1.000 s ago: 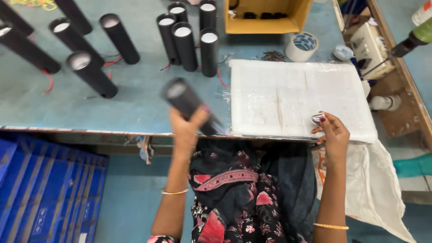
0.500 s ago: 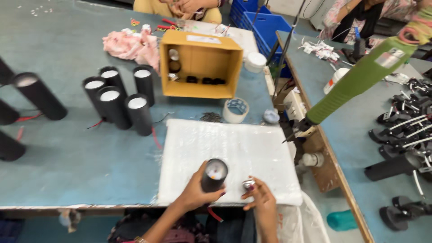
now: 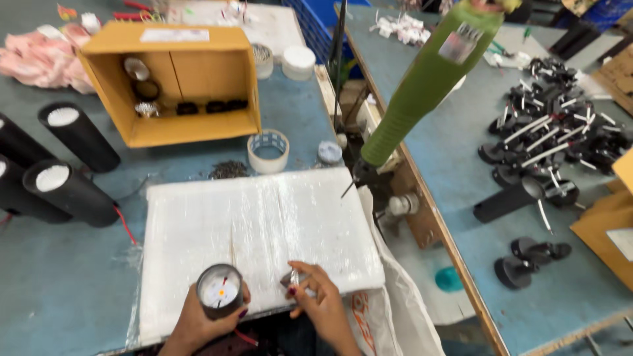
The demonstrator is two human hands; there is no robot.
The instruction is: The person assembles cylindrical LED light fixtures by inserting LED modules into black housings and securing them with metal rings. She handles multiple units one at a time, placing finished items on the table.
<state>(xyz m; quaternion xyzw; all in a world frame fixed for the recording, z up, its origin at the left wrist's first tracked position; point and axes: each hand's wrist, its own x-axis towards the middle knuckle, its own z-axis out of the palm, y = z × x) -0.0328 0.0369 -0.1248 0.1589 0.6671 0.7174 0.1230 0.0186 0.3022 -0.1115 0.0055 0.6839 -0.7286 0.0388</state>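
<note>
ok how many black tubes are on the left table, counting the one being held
4 in view: one held upright in the left hand over the white pad, the held tube; three lying at the left edge. More may lie out of frame.

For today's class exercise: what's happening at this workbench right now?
A person stands at a blue table. The left hand holds a black cylinder upright, its white end facing up, over a white foam sheet. The right hand pinches a small metal part beside it. More black cylinders stand to the left.
</note>
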